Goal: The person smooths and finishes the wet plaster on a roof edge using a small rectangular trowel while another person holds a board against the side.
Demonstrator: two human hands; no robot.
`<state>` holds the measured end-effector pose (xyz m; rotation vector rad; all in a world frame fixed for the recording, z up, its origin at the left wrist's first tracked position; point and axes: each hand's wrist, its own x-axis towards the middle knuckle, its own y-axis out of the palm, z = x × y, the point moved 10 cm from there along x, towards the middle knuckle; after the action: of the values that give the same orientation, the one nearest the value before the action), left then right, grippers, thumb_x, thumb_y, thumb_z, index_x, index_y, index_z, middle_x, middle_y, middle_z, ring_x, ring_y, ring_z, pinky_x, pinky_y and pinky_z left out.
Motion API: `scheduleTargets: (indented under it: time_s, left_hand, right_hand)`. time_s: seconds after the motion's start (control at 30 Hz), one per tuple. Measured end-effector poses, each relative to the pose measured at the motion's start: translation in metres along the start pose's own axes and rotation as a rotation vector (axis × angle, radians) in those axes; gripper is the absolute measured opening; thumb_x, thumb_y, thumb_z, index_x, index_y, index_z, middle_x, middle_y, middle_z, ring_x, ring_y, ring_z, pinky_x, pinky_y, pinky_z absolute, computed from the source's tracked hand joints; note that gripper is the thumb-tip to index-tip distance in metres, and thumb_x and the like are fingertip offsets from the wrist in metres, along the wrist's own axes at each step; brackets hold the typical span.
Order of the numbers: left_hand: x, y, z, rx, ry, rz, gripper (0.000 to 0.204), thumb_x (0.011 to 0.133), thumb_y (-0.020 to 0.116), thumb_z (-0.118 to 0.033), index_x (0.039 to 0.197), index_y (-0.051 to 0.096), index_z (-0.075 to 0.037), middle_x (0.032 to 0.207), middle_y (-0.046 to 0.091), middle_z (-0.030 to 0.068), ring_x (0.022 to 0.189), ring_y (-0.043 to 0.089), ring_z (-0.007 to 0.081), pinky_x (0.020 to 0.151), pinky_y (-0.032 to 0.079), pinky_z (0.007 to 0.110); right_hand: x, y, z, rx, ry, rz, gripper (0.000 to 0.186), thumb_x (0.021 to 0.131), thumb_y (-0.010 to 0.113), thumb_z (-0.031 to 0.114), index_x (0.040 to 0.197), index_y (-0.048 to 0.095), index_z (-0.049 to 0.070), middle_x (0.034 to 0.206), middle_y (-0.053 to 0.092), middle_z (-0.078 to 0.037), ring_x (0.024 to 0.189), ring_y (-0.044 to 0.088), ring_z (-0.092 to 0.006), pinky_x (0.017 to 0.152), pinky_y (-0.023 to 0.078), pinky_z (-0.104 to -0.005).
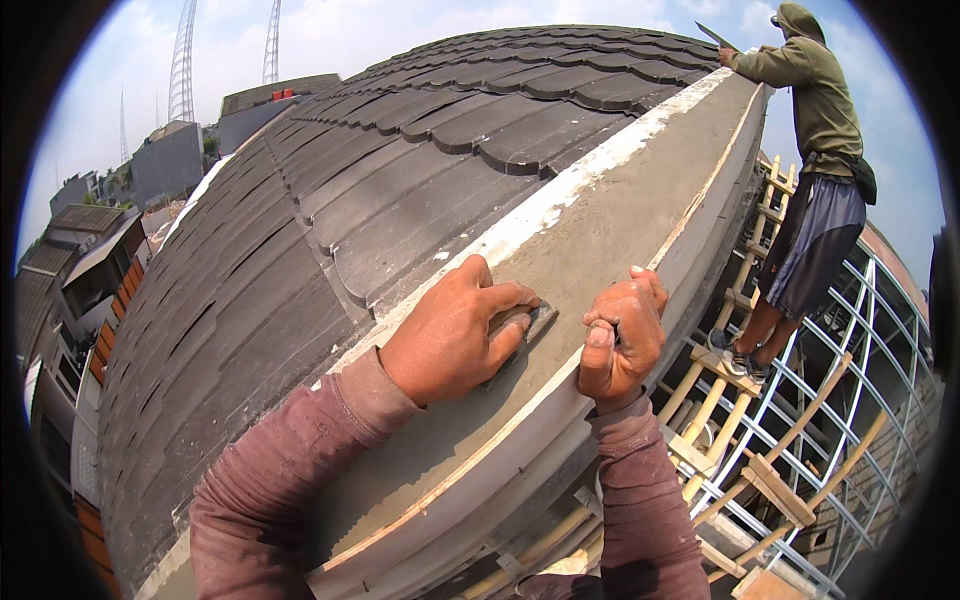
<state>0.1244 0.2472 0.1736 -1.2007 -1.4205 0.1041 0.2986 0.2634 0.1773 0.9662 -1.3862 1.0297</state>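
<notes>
My left hand [460,340] is closed on a small grey trowel or float [535,325], pressed to the wet grey mortar [640,195] coating the long sloping ledge. My right hand [620,335] is curled closed at the ledge’s outer edge, beside a thin wooden strip [450,490]; whatever lies inside its fingers is hard to make out. A white, flaky band [560,205] runs along the ledge next to the dark ridged roof tiles [420,180].
A co-worker in an olive hood [820,100] stands at upper right on bamboo scaffolding [720,430], holding a flat tool [712,35] at the ledge’s top. Metal roof framing [860,330] spreads below right, with a drop beyond the edge. Neighbouring buildings [160,160] lie left.
</notes>
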Motion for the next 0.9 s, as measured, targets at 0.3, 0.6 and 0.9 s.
scheduleTargets:
  time_s: [0.3,0.6,0.9]
  left_hand:
    - [-0.004,-0.012,0.026,0.058,-0.089,-0.053,0.028,0.092,0.074,-0.018,0.119,0.078,-0.010,0.092,0.052,0.0120,0.081,0.055,0.0260,0.075,0.049,0.040]
    - [-0.060,-0.022,0.008,0.056,-0.081,0.095,0.028,0.092,0.074,-0.015,0.119,0.079,-0.010,0.094,0.053,0.0119,0.081,0.056,0.0256,0.073,0.050,0.038]
    - [-0.058,-0.022,-0.015,-0.021,-0.021,0.106,0.029,0.092,0.073,-0.016,0.121,0.078,-0.009,0.094,0.053,0.0117,0.081,0.056,0.0255,0.073,0.049,0.038]
  right_hand:
    - [0.001,0.002,0.001,0.036,0.018,-0.010,0.018,0.090,0.059,0.024,0.075,0.056,0.013,0.073,0.055,-0.002,0.072,0.054,-0.0194,0.111,0.039,-0.0461]
    - [0.000,-0.005,0.000,0.023,0.021,-0.022,0.020,0.090,0.059,0.024,0.075,0.056,0.013,0.073,0.054,-0.002,0.072,0.053,-0.0197,0.111,0.039,-0.0474]
    - [0.001,-0.003,0.001,-0.002,-0.003,-0.013,0.019,0.092,0.058,0.024,0.076,0.055,0.013,0.073,0.053,-0.001,0.073,0.052,-0.0195,0.111,0.039,-0.0482]
